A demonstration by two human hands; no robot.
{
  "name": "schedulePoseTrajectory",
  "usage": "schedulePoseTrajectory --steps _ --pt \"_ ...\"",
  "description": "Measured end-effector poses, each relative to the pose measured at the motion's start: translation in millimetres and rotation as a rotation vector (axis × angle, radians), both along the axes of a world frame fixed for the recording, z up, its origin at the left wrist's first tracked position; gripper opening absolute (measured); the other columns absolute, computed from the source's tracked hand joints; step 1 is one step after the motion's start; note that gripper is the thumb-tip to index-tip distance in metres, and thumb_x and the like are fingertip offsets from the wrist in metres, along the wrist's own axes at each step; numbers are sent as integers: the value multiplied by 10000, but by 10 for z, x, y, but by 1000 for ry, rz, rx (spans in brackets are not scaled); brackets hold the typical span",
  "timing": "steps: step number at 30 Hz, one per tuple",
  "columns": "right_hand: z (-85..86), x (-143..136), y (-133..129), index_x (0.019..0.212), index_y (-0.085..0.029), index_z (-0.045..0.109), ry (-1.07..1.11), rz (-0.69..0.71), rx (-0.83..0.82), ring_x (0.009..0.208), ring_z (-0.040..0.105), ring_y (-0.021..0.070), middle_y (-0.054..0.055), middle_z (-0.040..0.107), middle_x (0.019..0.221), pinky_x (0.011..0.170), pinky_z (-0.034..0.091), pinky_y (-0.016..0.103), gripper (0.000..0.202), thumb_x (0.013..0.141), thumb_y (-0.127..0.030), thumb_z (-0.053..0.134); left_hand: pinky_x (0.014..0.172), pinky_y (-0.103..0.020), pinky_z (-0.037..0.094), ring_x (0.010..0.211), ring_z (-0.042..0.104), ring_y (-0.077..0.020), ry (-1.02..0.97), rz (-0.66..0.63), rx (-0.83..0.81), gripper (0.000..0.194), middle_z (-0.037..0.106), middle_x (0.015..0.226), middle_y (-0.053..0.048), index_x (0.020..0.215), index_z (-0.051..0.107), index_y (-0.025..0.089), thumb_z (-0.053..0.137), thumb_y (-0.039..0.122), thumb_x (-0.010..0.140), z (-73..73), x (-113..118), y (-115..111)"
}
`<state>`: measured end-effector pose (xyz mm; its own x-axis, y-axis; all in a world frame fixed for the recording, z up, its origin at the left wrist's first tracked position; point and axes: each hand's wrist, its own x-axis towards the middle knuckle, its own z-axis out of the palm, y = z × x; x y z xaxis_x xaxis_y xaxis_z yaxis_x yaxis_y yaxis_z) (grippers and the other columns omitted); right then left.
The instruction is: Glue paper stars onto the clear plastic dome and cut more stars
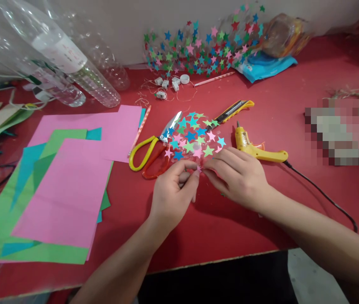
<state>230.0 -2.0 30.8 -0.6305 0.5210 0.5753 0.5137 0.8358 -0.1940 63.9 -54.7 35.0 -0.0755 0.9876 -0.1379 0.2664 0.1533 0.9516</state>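
Observation:
Close together at the middle of the table, both hands are closed in pinches. Between thumb and forefinger, my left hand (174,192) grips a small pink paper star (198,169). The fingertips of my right hand (241,177) are pressed together just right of that star; what they pinch is hidden. Right behind the fingers sits a clear plastic piece covered with blue, green and pink stars (191,136). Scissors (143,153) with yellow and orange handles lie to its left. Behind it is a yellow utility knife (234,112), and a yellow hot glue gun (252,147) rests beyond my right hand.
Coloured paper sheets (62,194) are piled at left, below clear plastic bottles (68,55). Star-covered clear plastic bottles (198,48) lie along the wall beside a blue packet (263,67). The glue gun's cord (321,188) runs toward the right front edge.

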Motion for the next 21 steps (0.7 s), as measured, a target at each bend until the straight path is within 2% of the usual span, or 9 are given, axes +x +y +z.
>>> schedulePoseTrajectory --steps 6,12,21 --pt "43 31 -7 869 -149 643 62 -3 45 688 592 170 54 668 764 614 493 306 96 919 -147 560 399 -168 329 348 380 -55 -11 26 -19 116 473 397 100 844 606 196 578 293 901 42 -21 30" --pt "19 116 43 927 -171 612 124 11 80 735 616 178 54 664 812 657 512 316 69 914 -135 555 392 -183 302 354 349 -58 4 65 -2 104 419 391 102 835 664 194 619 283 865 49 -42 65" --pt "17 252 171 883 -183 596 214 -50 72 758 597 181 65 641 836 696 502 317 101 889 -102 536 383 -179 304 316 392 -63 14 20 43 84 483 369 91 834 621 200 605 275 867 45 -65 125"
